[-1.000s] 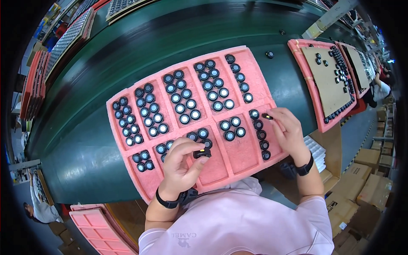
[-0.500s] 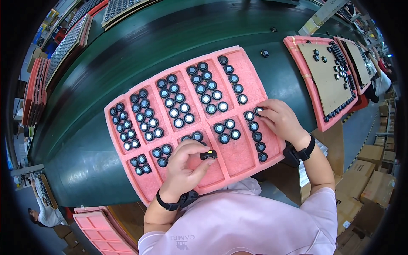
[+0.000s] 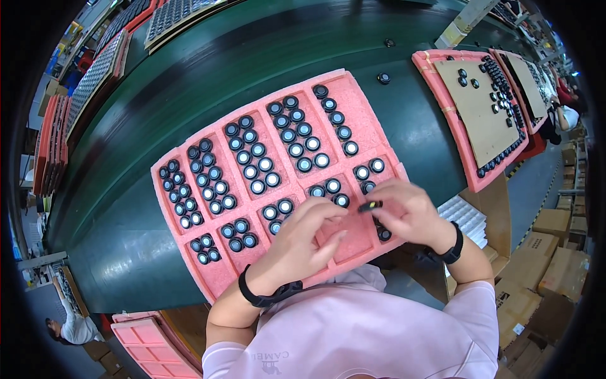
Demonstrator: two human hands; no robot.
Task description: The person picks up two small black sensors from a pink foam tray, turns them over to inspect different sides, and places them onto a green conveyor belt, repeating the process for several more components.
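Observation:
A pink foam tray [image 3: 222, 264] with ten or so compartments lies before me, holding rows of small round black parts [image 3: 259, 150] with pale bluish or whitish tops. Over its near right side, my right hand [image 3: 413, 211] pinches one black part with a yellow mark [image 3: 370, 206], turned on edge. Facing it from the left, my left hand [image 3: 303, 240] hovers above the near middle compartments. Its thumb and fingers are apart with nothing between them. Both hands cover some of the parts below them. A black band circles each wrist.
The tray rests on a green conveyor belt [image 3: 120, 234]. Two loose black parts [image 3: 384, 78] lie beyond it. At right stands another pink tray [image 3: 435, 95] with a cardboard sheet [image 3: 483, 123] and more parts. Pink trays are stacked at lower left [image 3: 148, 344]; cartons [image 3: 562, 278] sit at right.
The black part with the yellow mark has passed from my left hand to my right. My right hand came down and left from the tray's right edge; the left opened and shifted right.

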